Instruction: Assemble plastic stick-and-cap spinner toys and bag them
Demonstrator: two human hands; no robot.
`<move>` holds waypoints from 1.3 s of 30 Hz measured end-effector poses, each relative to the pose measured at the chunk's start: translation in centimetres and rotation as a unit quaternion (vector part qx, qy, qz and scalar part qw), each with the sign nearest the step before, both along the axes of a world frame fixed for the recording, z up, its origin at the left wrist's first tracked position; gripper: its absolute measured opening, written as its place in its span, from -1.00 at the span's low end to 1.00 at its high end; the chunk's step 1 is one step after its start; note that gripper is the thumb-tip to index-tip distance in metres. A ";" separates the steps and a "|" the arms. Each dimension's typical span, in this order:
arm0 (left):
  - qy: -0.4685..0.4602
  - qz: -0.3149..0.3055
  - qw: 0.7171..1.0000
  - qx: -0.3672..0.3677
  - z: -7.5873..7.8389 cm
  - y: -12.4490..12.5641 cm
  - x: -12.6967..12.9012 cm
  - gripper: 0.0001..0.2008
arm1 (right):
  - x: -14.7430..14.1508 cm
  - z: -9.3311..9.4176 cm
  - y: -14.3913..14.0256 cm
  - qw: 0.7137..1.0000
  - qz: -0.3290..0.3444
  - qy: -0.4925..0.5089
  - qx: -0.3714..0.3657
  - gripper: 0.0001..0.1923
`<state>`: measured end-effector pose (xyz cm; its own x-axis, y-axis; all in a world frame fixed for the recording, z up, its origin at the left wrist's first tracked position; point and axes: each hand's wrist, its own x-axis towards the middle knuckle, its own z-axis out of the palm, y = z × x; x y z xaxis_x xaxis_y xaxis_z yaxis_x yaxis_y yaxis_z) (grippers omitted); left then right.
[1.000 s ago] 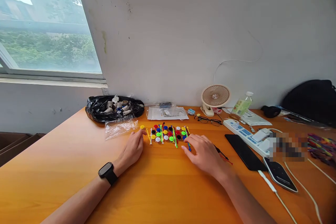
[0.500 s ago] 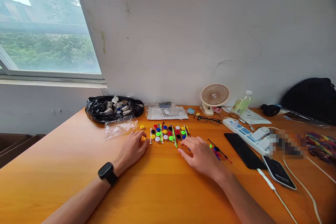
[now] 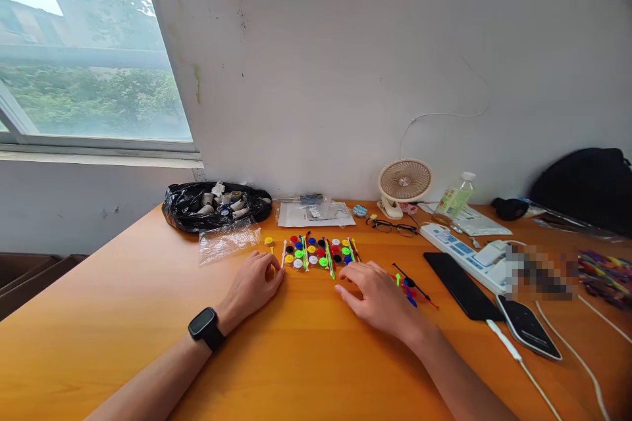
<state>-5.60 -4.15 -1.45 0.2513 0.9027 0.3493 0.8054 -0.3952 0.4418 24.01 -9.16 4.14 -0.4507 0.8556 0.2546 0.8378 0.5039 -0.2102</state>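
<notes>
Small round plastic discs (image 3: 313, 250) in red, blue, yellow, green, white and black lie in short rows. Thin coloured plastic sticks (image 3: 330, 259) lie between the groups. At the left end, my left hand (image 3: 253, 281) rests on the table with bent fingers and its thumb tip beside a white stick (image 3: 283, 254). Whether it touches that stick I cannot tell. A yellow disc (image 3: 268, 241) sits just beyond these fingers. My right hand (image 3: 372, 293) is at the right end, fingers loosely curved and thumb apart, nothing visible in it. It partly hides the nearest pieces.
Loose sticks (image 3: 411, 289) lie right of my right hand, near a black phone (image 3: 459, 284) and a power strip (image 3: 457, 250). Along the wall stand a black plastic bag (image 3: 182, 207), a clip fan (image 3: 405, 181) and a bottle (image 3: 454, 198). Glasses (image 3: 395, 227) lie before the fan.
My left hand has shifted slightly right, its thumb now closer to the white stick. My right hand has barely moved. The whole view has shifted a little.
</notes>
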 end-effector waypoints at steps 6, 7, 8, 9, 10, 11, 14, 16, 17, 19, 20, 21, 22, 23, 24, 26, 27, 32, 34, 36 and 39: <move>0.011 0.051 0.999 -0.008 -0.1 0.1 -0.1 -0.83 | 0.0 -0.1 0.0 1.000 0.007 0.003 -0.013 -0.87; 0.008 0.057 0.998 -0.014 -0.2 0.1 -0.1 -0.82 | 0.0 -0.1 0.0 1.000 0.008 0.005 -0.015 -0.87; 0.003 0.061 0.998 -0.023 -0.2 0.2 -0.1 -0.82 | 0.0 -0.1 0.0 1.000 0.010 0.006 -0.017 -0.87; -0.002 0.066 0.997 -0.032 -0.3 0.2 -0.2 -0.81 | 0.0 -0.1 -0.1 1.000 0.011 0.006 -0.019 -0.87; -0.007 0.069 0.997 -0.042 -0.5 0.3 -0.2 -0.80 | 0.0 -0.2 -0.1 1.000 0.013 0.006 -0.020 -0.86; -0.010 0.072 0.996 -0.050 -0.6 0.3 -0.2 -0.80 | 0.0 -0.2 -0.1 1.000 0.015 0.006 -0.020 -0.86; -0.015 0.081 0.995 -0.057 -1.1 0.5 -0.4 -0.79 | 0.0 -0.3 0.0 1.000 0.018 0.007 -0.021 -0.87; -0.017 0.080 0.995 -0.053 -1.4 0.6 -0.4 -0.78 | 0.1 -0.3 0.0 1.000 0.019 0.007 -0.024 -0.87; -0.017 0.078 0.996 -0.050 -1.4 0.6 -0.5 -0.78 | 0.1 -0.3 0.0 0.999 0.020 0.007 -0.025 -0.87; -0.015 0.072 0.996 -0.042 -1.5 0.5 -0.5 -0.77 | 0.1 -0.3 0.0 0.999 0.022 0.008 -0.025 -0.87; -0.013 0.069 0.997 -0.038 -1.4 0.5 -0.5 -0.77 | 0.1 -0.3 0.0 0.999 0.023 0.009 -0.026 -0.87; -0.010 0.067 0.997 -0.033 -1.4 0.4 -0.5 -0.77 | 0.1 -0.3 -0.1 0.999 0.025 0.009 -0.027 -0.87; -0.007 0.064 0.997 -0.030 -1.3 0.4 -0.5 -0.77 | 0.1 -0.2 -0.1 0.999 0.025 0.010 -0.028 -0.87; -0.004 0.062 0.998 -0.027 -1.3 0.4 -0.5 -0.77 | 0.1 -0.2 -0.1 0.999 0.026 0.009 -0.030 -0.87; -0.001 0.059 0.998 -0.025 -1.2 0.4 -0.5 -0.77 | 0.1 -0.2 -0.1 0.999 0.026 0.009 -0.031 -0.87; -0.001 0.058 0.998 -0.027 -1.2 0.3 -0.5 -0.77 | 0.1 -0.2 -0.2 0.999 0.026 0.008 -0.032 -0.87; -0.003 0.060 0.998 -0.030 -1.2 0.3 -0.4 -0.78 | 0.1 -0.1 -0.2 0.999 0.026 0.008 -0.031 -0.87; -0.023 0.088 0.996 -0.021 -0.9 0.0 -0.2 -0.82 | 0.1 -0.2 -0.2 0.999 0.032 0.011 -0.027 -0.88; -0.024 0.102 0.994 0.006 -0.7 0.0 -0.3 -0.77 | 0.1 -0.1 -0.2 0.999 0.033 0.011 -0.026 -0.89; -0.010 0.103 0.994 0.023 -0.6 0.1 -0.5 -0.70 | 0.1 -0.1 -0.2 0.999 0.032 0.010 -0.026 -0.89; 0.020 0.086 0.996 0.023 -0.6 0.4 -0.9 -0.61 | 0.1 -0.1 -0.2 0.999 0.033 0.010 -0.028 -0.89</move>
<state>-6.54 -3.73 -2.05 0.1084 0.9167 0.3845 0.8800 -0.2684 0.3919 24.10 -9.40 4.02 -0.5012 0.8377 0.2172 0.7989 0.5443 -0.2559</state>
